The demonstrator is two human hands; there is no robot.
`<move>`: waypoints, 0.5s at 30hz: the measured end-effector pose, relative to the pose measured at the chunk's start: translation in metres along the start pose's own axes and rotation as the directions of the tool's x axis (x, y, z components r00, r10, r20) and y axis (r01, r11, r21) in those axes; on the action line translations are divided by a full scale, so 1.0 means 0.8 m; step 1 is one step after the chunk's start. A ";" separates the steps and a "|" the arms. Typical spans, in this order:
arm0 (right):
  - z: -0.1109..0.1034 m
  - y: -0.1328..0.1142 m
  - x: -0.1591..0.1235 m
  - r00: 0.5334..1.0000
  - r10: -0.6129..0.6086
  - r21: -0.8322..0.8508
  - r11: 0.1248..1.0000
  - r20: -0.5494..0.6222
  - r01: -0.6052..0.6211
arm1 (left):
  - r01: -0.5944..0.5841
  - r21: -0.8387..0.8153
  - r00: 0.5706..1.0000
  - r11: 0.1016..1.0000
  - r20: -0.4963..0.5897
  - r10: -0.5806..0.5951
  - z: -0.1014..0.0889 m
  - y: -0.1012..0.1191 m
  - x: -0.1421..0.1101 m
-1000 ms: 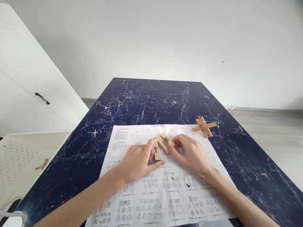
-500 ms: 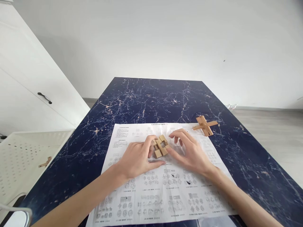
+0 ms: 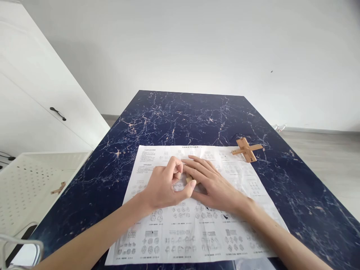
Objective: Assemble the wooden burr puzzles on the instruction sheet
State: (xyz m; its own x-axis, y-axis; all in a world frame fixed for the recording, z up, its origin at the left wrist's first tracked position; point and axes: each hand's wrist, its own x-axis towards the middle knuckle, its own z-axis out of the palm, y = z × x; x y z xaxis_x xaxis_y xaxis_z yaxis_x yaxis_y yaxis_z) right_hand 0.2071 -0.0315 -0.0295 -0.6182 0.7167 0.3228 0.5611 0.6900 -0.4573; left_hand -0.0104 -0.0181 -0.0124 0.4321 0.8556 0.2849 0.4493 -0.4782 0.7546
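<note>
Both hands meet over a small wooden puzzle piece cluster (image 3: 190, 179) on a printed instruction sheet (image 3: 194, 225). My left hand (image 3: 163, 187) is curled, thumb and fingers pinched against the wooden pieces. My right hand (image 3: 209, 183) lies flat over the pieces with fingers stretched leftward, covering most of them. Only a small tan corner of wood shows between the two hands. A second, assembled wooden cross puzzle (image 3: 246, 149) rests on the sheet's far right corner, away from both hands.
The sheet lies on a dark blue marbled table (image 3: 182, 116). A white perforated cart shelf (image 3: 30, 180) at the left holds a loose wooden piece (image 3: 58, 188). A white cabinet with a black handle (image 3: 57, 113) stands behind it. Grey floor lies right.
My right hand moved left and flattened down over the wooden pieces, hiding them. My left hand closed tighter on them. The view shifted slightly.
</note>
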 end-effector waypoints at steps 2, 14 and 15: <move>0.001 -0.005 0.002 1.000 -0.015 0.008 1.000 0.008 0.015 | 0.027 -0.048 0.999 0.998 0.020 -0.026 -0.002 0.000 0.000; -0.001 -0.015 -0.003 0.999 0.029 0.017 0.999 0.023 -0.030 | 0.244 -0.172 0.968 0.954 -0.017 -0.251 -0.006 0.000 0.013; -0.001 -0.015 -0.003 0.999 0.028 0.017 0.999 0.017 -0.028 | 0.258 -0.176 0.964 0.950 -0.017 -0.265 -0.006 0.000 0.014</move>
State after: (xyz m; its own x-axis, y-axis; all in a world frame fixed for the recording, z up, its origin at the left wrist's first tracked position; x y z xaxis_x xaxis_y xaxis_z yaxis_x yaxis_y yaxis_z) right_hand 0.2021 -0.0411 -0.0240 -0.6118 0.7336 0.2959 0.5684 0.6678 -0.4805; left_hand -0.0094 -0.0072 -0.0061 0.2848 0.9548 0.0847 0.4006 -0.1988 0.8944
